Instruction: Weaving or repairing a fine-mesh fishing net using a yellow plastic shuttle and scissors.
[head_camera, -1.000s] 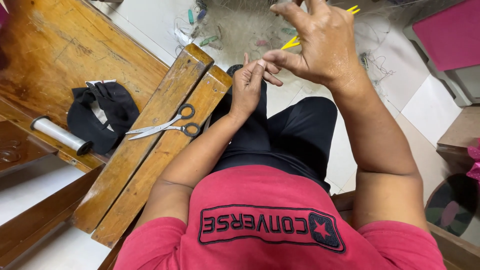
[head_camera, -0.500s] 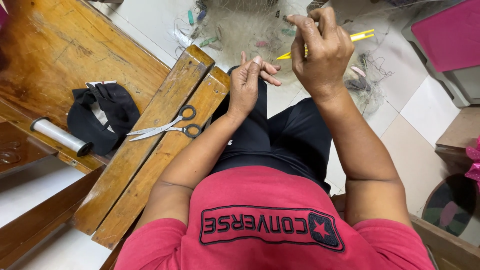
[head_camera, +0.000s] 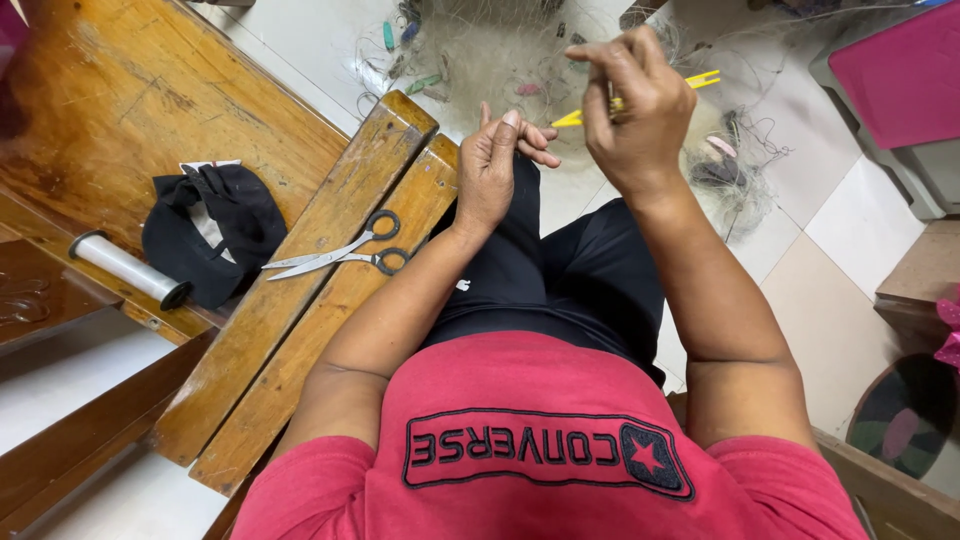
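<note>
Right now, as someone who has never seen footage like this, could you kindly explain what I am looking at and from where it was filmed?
There is no machine here: a seated person works with two bare hands, filmed by a camera worn on the head, looking down past a red shirt and dark trousers. The right hand is raised and pinches a slim yellow tool, forked at its far end. The left hand is held up beside it, fingers curled; what it grips is too fine to see. Beyond lies a heap of pale fishing net on the tiled floor. On the wooden bench lie scissors, a black cap and a spool of clear line.
</note>
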